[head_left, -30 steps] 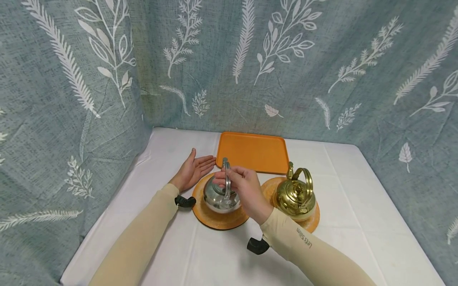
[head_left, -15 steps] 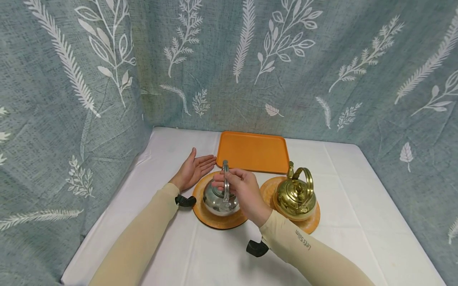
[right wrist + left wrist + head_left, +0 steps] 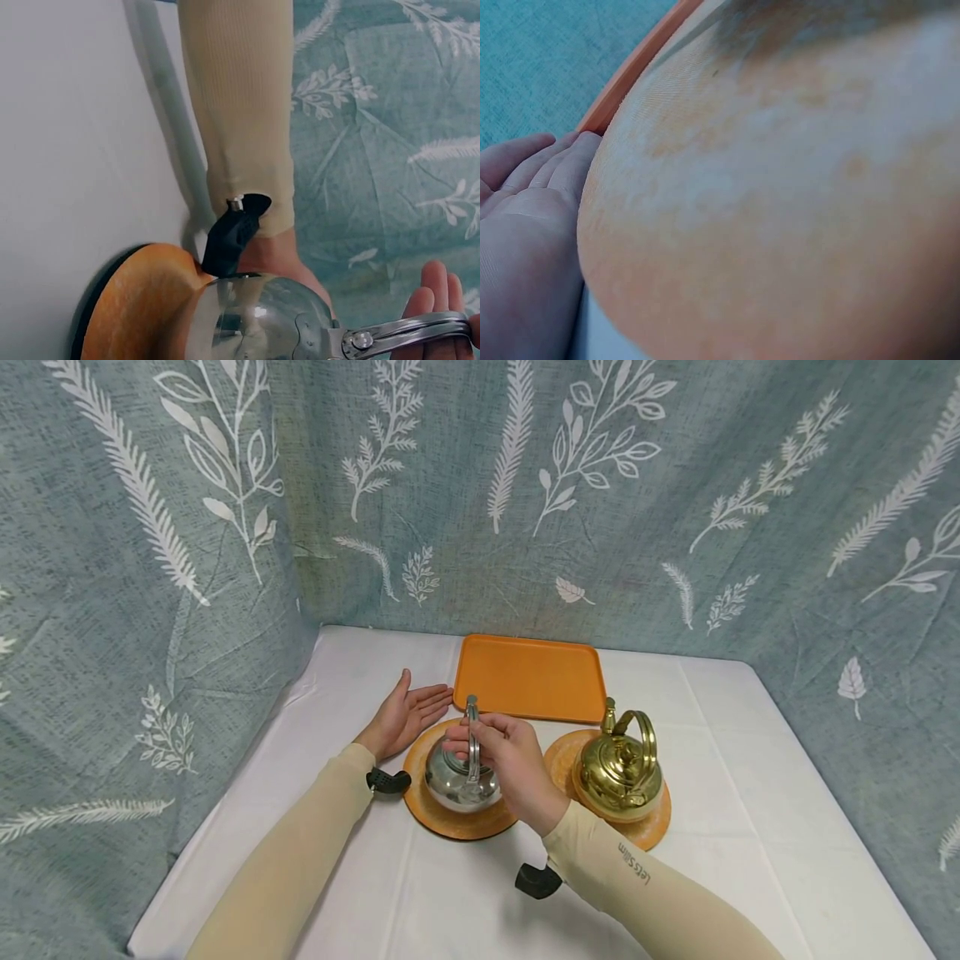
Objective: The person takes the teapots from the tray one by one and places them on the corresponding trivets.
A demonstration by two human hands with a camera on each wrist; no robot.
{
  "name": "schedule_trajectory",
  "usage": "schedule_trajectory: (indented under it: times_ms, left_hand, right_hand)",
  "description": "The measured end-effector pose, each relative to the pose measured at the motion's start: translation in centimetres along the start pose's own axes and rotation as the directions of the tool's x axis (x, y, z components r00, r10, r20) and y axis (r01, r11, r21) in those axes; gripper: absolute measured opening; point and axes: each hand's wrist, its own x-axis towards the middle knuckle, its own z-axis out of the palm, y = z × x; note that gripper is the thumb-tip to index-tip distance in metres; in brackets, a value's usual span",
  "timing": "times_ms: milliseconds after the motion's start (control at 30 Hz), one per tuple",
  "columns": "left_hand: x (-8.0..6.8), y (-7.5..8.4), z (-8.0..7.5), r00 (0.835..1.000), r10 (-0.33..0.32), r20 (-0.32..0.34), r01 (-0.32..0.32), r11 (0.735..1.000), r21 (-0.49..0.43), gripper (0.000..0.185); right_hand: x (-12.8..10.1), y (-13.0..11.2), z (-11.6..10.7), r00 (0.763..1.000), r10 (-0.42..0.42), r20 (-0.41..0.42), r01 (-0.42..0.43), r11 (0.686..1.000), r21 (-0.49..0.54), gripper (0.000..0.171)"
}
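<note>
Right hand [image 3: 504,758] curled round the upright handle of the silver kettle [image 3: 461,779], which sits on a round orange mat [image 3: 450,820] on the tabletop [image 3: 720,827]. Left hand [image 3: 403,718] lies flat, fingers straight, touching the mat's left edge. Right sleeve [image 3: 637,877] reads "LetsSlim"; only the right wrist view shows the handle's rivet [image 3: 364,340].

— What is the silver kettle [image 3: 462,777] doing?
— It is standing upright on the left round orange mat [image 3: 454,817], its shiny rounded body reflecting the light.
— And its handle?
— The thin metal handle [image 3: 472,737] is standing raised straight above the lid, pointing up over the body.
</note>
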Motion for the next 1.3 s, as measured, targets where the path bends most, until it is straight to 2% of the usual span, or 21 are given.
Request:
schedule_trajectory:
  times_ms: [533, 800, 1000, 1100, 1300]
  left_hand:
    - [-0.4, 0.1, -0.1, 1.000, 0.004, -0.008, -0.004, 1.000, 0.014, 0.097]
    - [0.1, -0.7, 0.4, 0.999, -0.001, -0.052, 0.001, 1.000, 0.005, 0.093]
    - [0.6, -0.6, 0.2, 0.997, 0.010, -0.076, -0.009, 1.000, 0.009, 0.094]
    - [0.5, -0.8, -0.1, 0.996, 0.016, -0.087, -0.016, 1.000, -0.001, 0.095]
    - [-0.4, -1.9, -0.9, 0.994, 0.016, -0.106, -0.022, 0.999, -0.050, 0.095]
  right_hand:
    - [-0.3, 0.6, 0.8, 1.000, 0.016, -0.001, -0.016, 1.000, 0.008, 0.028]
    - [-0.6, 1.2, 0.6, 1.000, 0.015, -0.019, -0.015, 0.999, 0.033, 0.028]
    - [-0.3, 1.4, 0.5, 1.000, 0.002, -0.025, -0.001, 0.999, 0.032, 0.030]
    - [-0.3, 1.7, 0.3, 0.999, -0.010, -0.040, 0.011, 0.999, 0.033, 0.033]
    - [-0.6, 2.6, -0.5, 0.991, -0.028, -0.128, 0.032, 0.999, 0.030, 0.041]
